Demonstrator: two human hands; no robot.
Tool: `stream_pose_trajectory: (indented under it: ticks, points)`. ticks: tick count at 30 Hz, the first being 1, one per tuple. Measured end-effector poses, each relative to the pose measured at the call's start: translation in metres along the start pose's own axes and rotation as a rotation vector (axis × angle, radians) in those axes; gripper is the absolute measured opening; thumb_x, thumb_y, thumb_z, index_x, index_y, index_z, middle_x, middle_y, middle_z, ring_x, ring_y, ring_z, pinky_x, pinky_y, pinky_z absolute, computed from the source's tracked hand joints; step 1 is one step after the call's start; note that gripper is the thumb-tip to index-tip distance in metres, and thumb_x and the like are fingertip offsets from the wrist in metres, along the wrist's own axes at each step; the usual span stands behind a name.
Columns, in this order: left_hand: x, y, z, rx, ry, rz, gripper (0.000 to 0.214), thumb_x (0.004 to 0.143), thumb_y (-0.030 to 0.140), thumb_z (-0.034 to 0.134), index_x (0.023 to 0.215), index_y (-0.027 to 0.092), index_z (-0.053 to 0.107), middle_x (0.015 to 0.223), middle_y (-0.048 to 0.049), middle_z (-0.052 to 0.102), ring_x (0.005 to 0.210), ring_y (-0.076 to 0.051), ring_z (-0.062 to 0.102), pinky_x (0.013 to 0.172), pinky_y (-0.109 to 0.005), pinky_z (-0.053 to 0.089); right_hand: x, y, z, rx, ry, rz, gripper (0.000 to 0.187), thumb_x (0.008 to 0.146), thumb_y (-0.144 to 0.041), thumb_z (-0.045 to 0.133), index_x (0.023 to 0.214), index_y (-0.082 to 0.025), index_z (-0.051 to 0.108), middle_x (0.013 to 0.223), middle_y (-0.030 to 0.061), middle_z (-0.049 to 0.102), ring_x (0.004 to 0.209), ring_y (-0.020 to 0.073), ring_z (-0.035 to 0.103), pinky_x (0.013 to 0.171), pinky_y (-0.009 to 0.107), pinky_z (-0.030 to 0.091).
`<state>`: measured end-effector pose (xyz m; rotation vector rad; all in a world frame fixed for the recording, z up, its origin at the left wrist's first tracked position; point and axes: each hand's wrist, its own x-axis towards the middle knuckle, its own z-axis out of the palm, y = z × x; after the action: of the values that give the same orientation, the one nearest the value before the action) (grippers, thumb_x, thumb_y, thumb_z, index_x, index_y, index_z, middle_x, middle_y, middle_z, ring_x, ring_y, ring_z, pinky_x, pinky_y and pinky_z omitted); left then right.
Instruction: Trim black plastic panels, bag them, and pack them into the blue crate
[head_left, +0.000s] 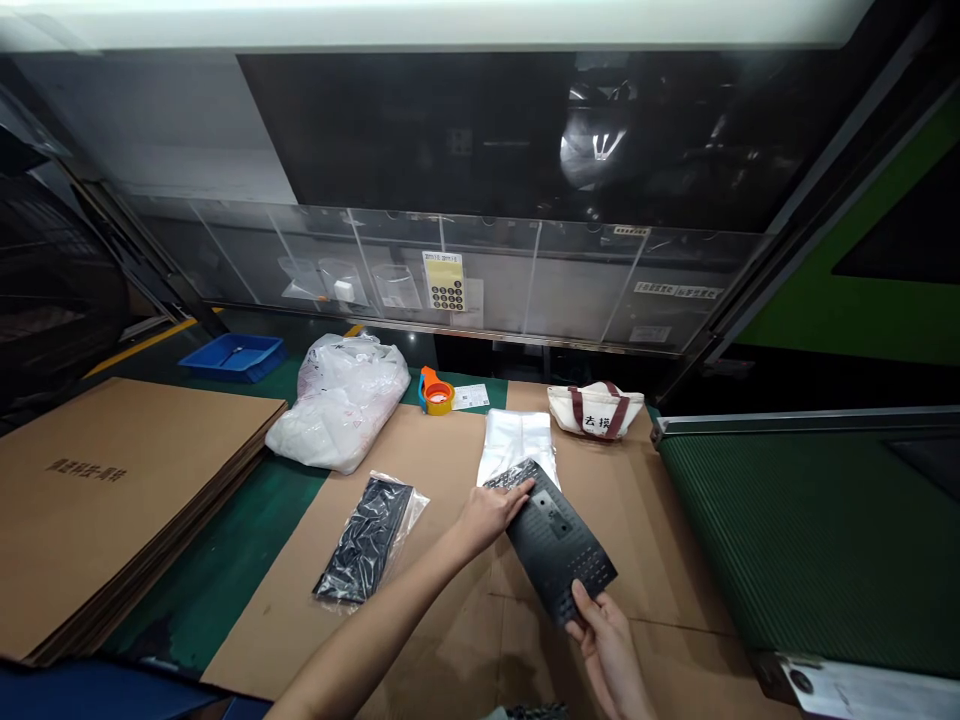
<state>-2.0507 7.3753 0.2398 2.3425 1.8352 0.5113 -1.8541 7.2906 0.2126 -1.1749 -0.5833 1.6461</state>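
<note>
Between my two hands is a black perforated panel (559, 545), tilted above the cardboard-covered bench. My left hand (491, 515) grips its upper left edge, with the index finger laid along the surface. At the lower right end, my right hand (604, 635) pinches the panel's edge between thumb and fingers. Just behind the panel lies a stack of clear plastic bags (517, 440), partly covered by it. A similar black piece in a clear bag (365, 540) rests on the cardboard to the left of my left forearm.
Flattened cardboard boxes (127, 480) are piled at left. Along the back stand a blue tray (234, 357), a full white plastic bag (345, 400), a tape dispenser (436, 392) and a canvas bag (596, 410). A green conveyor belt (810, 540) runs at right.
</note>
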Motion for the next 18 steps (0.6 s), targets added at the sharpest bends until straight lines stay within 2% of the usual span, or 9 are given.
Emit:
stream_pose_trajectory:
  ticks: [1,4,9,13,14,18]
  points:
    - [-0.001,0.003,0.001,-0.002,0.025,0.011,0.038,0.089,0.037,0.034,0.123,0.03,0.05,0.073,-0.0073,0.065,0.062,-0.016,0.059,0.063,-0.023,0.042,-0.003,0.005,0.005,-0.005,0.022,-0.007,0.037,0.053,-0.043,0.077,0.069,-0.015,0.058,0.063,0.0004,0.063,0.057,0.0129,0.059,0.047,0.021,0.047]
    - [-0.004,0.009,0.001,0.008,0.097,0.052,0.038,0.089,0.034,0.036,0.124,0.027,0.049,0.066,-0.0066,0.063,0.057,-0.014,0.056,0.06,-0.022,0.042,-0.011,0.017,0.012,-0.05,-0.019,0.04,0.042,0.049,-0.044,0.079,0.07,-0.013,0.059,0.053,-0.0024,0.057,0.048,0.0105,0.053,0.04,0.018,0.041]
    - [-0.009,0.021,-0.001,0.064,0.208,0.131,0.037,0.09,0.033,0.035,0.124,0.028,0.048,0.057,-0.0036,0.06,0.048,-0.011,0.052,0.05,-0.019,0.036,-0.013,0.023,0.007,0.07,0.082,0.067,0.041,0.046,-0.043,0.08,0.063,-0.017,0.053,0.059,-0.0044,0.06,0.055,0.009,0.057,0.053,0.019,0.049]
    - [-0.015,0.03,-0.004,0.097,0.285,0.206,0.037,0.089,0.032,0.039,0.124,0.025,0.049,0.053,-0.0007,0.059,0.045,-0.01,0.051,0.046,-0.019,0.033,-0.013,0.017,0.01,-0.032,-0.073,0.158,0.043,0.04,-0.04,0.083,0.064,-0.016,0.057,0.055,-0.0031,0.059,0.056,0.0138,0.06,0.052,0.022,0.05]
    - [-0.017,0.032,-0.005,0.103,0.3,0.22,0.036,0.089,0.032,0.04,0.123,0.025,0.05,0.052,0.0001,0.058,0.045,-0.009,0.051,0.045,-0.018,0.032,-0.013,0.015,0.011,-0.019,-0.068,0.162,0.042,0.04,-0.038,0.083,0.064,-0.016,0.057,0.058,-0.0023,0.061,0.058,0.0142,0.06,0.052,0.022,0.05]
    - [-0.024,0.039,-0.015,0.125,0.394,0.213,0.036,0.089,0.03,0.042,0.123,0.024,0.049,0.053,0.0027,0.059,0.045,-0.007,0.052,0.044,-0.018,0.031,-0.016,0.006,0.019,0.08,0.105,0.057,0.044,0.039,-0.04,0.083,0.065,-0.018,0.057,0.069,-0.0008,0.066,0.063,0.0133,0.061,0.057,0.022,0.052]
